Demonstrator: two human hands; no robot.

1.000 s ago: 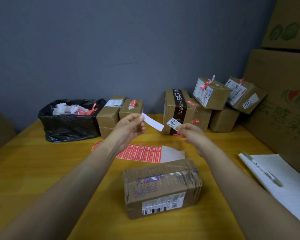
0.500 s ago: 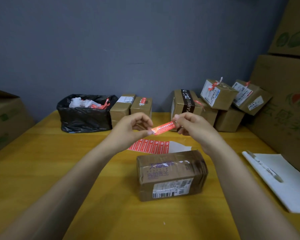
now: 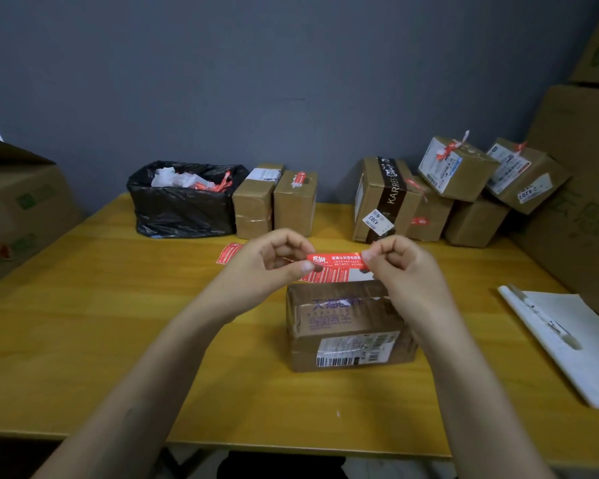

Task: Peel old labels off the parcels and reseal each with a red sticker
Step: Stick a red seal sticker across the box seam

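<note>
Table [image 3: 83,305] | red sticker [image 3: 338,260] long-axis left-right | left hand [image 3: 270,264], right hand [image 3: 402,267] grips pinch ends

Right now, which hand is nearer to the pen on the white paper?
Right. The right hand pinches one end of the red sticker, left of the pen; the left hand pinches the other end, farther left still.

— Where is the parcel [image 3: 346,323] set?
— On the table [image 3: 83,323], mid-front. The sticker [image 3: 336,260] is held above its far edge, pinched by the left hand [image 3: 274,262] and the right hand [image 3: 400,267].
— And behind?
— A bin bag [image 3: 184,205] is placed back left, with two boxes [image 3: 253,205] just right of it. A pile of boxes [image 3: 464,188] is stacked back right. A pen [image 3: 547,323] is laid on paper [image 3: 588,354] at the right.
</note>
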